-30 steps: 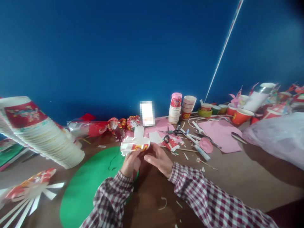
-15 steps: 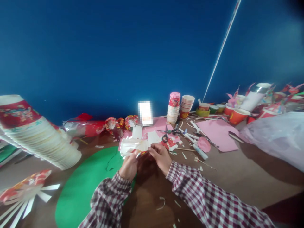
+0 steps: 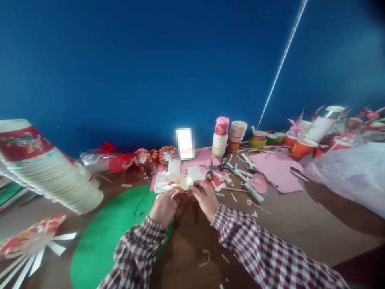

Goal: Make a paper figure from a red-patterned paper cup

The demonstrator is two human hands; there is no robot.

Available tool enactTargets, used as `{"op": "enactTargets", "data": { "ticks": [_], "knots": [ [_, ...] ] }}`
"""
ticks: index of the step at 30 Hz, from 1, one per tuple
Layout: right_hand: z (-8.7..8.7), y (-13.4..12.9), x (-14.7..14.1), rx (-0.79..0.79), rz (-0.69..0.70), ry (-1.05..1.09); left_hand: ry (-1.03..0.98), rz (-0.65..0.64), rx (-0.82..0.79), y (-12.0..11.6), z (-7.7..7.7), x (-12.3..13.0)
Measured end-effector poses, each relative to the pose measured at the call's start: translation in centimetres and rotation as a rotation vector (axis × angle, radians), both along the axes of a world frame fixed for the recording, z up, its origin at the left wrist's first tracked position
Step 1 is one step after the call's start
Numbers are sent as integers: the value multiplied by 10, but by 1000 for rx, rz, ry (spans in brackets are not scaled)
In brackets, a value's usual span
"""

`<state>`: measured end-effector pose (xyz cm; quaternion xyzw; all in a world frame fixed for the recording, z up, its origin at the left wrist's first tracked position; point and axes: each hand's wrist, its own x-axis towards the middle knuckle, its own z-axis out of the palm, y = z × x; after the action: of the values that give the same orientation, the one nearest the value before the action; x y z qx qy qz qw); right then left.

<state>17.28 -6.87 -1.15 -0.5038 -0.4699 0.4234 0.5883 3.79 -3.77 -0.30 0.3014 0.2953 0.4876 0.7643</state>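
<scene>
Between both hands is a paper cup cut into strips [image 3: 170, 182], white inside with some red and yellow print. My left hand [image 3: 164, 206] is closed on its lower left part. At its right end, my right hand [image 3: 205, 196] pinches the edge between thumb and fingers. Just beyond my right hand lie black-handled scissors [image 3: 209, 173] on pink paper and scraps. A round green sheet [image 3: 111, 237] lies under and left of my left forearm. Another cut paper cup [image 3: 33, 241], its white strips fanned out, rests at the lower left.
A tall leaning stack of paper cups [image 3: 54, 168] stands at the left. Two shorter cup stacks [image 3: 220, 138] are at the back. Pink paper [image 3: 279, 170], a glue tube [image 3: 254, 192] and a plastic bag [image 3: 351, 172] lie to the right. Paper scraps dot the brown table [image 3: 192, 241].
The cut paper cup has turned in my hands, so its strips are gathered more and more of the printed side shows. Both hands stay almost in place.
</scene>
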Motion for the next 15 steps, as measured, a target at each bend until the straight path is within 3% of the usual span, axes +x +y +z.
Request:
{"op": "enactTargets", "data": {
  "ticks": [8,13,15],
  "knots": [
    [2,-6,-3,119,-5,-187,127,63,57,-9,-1,6],
    [14,-9,4,205,177,-369,166,131,-29,-5,-2,4],
    [22,-4,18,244,188,-489,138,129,-31,-1,-1,1]
  ]
}}
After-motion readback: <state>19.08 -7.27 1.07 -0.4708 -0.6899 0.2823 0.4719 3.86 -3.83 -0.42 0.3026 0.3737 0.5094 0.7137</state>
